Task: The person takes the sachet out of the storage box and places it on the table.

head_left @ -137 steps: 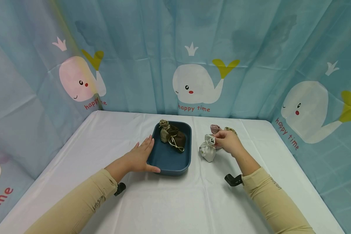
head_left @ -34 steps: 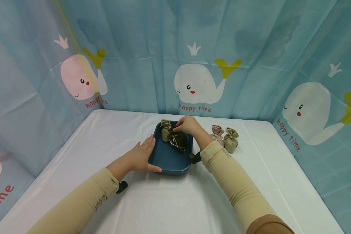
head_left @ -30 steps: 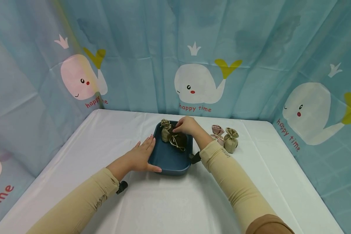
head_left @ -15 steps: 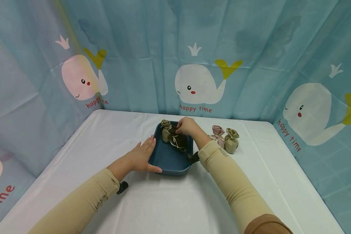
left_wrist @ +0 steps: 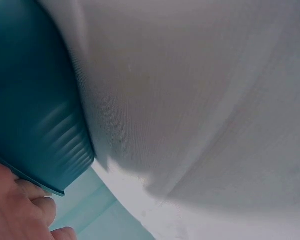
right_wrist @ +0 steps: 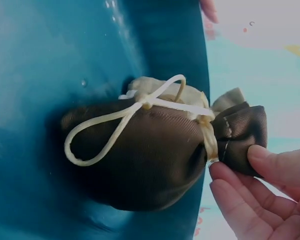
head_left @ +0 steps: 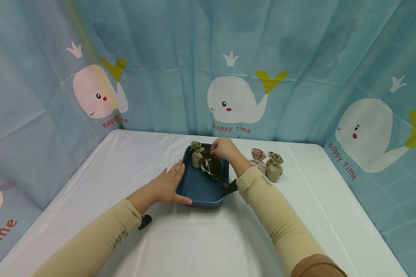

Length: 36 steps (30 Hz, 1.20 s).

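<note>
A dark brown drawstring pouch (head_left: 213,167) with a pale cord sits in the back of the blue tray (head_left: 199,192). My right hand (head_left: 225,149) pinches its gathered top between thumb and fingers, plain in the right wrist view, where the brown pouch (right_wrist: 140,155) shows its looped cord. Beside it on the left stands an olive pouch (head_left: 196,158). With fingers straight, my left hand (head_left: 166,186) rests against the tray's left side, thumb at the near left corner. The left wrist view shows the tray's outer wall (left_wrist: 35,95) and part of that hand (left_wrist: 20,207).
On the white cloth (head_left: 194,246), right of the tray, a pink pouch (head_left: 258,158) and a green pouch (head_left: 274,167) stand side by side. The right forearm passes in front of them. A blue curtain (head_left: 166,100) printed with whales hangs behind the table.
From a white pouch on the right, my right hand moved left to the brown pouch. The white pouch no longer shows. Lately the brown pouch's top rose slightly; my left hand stayed put.
</note>
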{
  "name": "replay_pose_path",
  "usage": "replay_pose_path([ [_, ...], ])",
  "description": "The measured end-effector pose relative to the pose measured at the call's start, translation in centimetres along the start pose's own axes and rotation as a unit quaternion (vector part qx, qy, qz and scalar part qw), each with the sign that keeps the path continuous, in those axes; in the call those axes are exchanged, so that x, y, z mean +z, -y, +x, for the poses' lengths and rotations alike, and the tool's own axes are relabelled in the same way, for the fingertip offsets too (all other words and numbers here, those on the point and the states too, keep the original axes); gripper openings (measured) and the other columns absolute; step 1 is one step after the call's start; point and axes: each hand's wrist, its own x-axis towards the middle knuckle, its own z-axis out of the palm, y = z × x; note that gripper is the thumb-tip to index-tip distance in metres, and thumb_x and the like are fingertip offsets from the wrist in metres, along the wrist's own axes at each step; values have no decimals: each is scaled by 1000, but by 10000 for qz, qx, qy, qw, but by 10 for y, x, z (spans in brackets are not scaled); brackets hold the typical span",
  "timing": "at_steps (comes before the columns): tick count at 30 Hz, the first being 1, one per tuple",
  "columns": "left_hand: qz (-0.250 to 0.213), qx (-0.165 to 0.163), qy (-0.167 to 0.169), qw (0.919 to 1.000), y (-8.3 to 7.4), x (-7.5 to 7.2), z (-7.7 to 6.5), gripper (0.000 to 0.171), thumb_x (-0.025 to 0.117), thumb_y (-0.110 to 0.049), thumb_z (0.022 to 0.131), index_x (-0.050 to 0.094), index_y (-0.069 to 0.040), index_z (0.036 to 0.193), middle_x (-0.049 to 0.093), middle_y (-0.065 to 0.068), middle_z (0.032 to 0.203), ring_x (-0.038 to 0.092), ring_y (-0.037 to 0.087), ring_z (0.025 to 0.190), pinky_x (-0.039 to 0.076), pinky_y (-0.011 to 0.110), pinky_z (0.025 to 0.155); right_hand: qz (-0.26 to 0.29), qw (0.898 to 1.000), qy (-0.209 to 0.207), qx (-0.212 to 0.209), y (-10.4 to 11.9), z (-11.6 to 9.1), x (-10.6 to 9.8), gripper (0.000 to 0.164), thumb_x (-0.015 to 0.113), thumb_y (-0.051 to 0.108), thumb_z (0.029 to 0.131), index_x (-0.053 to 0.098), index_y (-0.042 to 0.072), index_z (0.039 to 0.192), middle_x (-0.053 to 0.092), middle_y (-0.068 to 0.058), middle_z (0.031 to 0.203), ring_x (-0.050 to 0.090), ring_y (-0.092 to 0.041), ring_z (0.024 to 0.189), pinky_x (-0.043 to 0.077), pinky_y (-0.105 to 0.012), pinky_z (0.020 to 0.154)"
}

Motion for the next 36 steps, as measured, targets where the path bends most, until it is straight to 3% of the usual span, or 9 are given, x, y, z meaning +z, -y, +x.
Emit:
replay_pose_path([
  [13, -33, -11, 46, 10000, 0, -1, 0, 130, 42, -88, 58, -5, -6, 146, -10, 11, 152, -2, 25, 140, 8, 51, 109, 280, 9996, -39, -65, -3, -5, -10, 15, 61, 14, 88, 69, 4, 81, 66, -7, 78, 65, -19, 70, 52, -29, 63],
  [25, -6, 7, -2, 10000, 0, 0, 0, 129, 43, -87, 59, -4, -5, 146, -10, 11, 152, -1, 27, 140, 8, 52, 109, 1166, 9931, -135, 46, -3, -12, -22, 12, 61, 9, 87, 68, -1, 88, 66, -14, 89, 67, -23, 78, 54, -30, 68],
  [36, -27, 22, 0, 10000, -2, -2, -2, 128, 46, -85, 61, -3, -3, 146, -8, 13, 152, 1, 28, 140, 9, 52, 109, 1229, 9922, -205, -8, -4, -19, -31, 14, 60, 13, 89, 68, 2, 89, 65, -12, 91, 67, -20, 79, 54, -32, 72],
])
